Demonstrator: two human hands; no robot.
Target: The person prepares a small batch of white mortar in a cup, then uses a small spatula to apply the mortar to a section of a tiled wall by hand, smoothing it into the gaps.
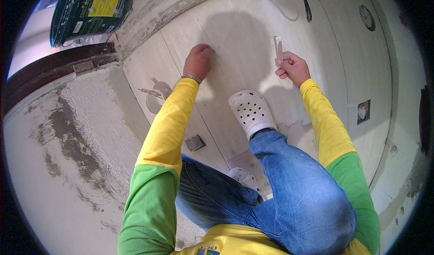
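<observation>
My right hand grips a flat, narrow stick between thumb and fingers. White paste coats its upper tip, which points away from me. To the left, my left hand is low over the pale tiled floor, its fingers curled together. Whatever those fingertips may hold is hidden or too small to make out. Beside my left forearm stands a small round tub with whitish material on it, and a thin stick lies across its rim.
A dark green bucket with a yellow label stands at the far left, past a raised, rough ledge. Set in the floor are a square grey piece, a square opening and a round drain. My white clog rests between my hands.
</observation>
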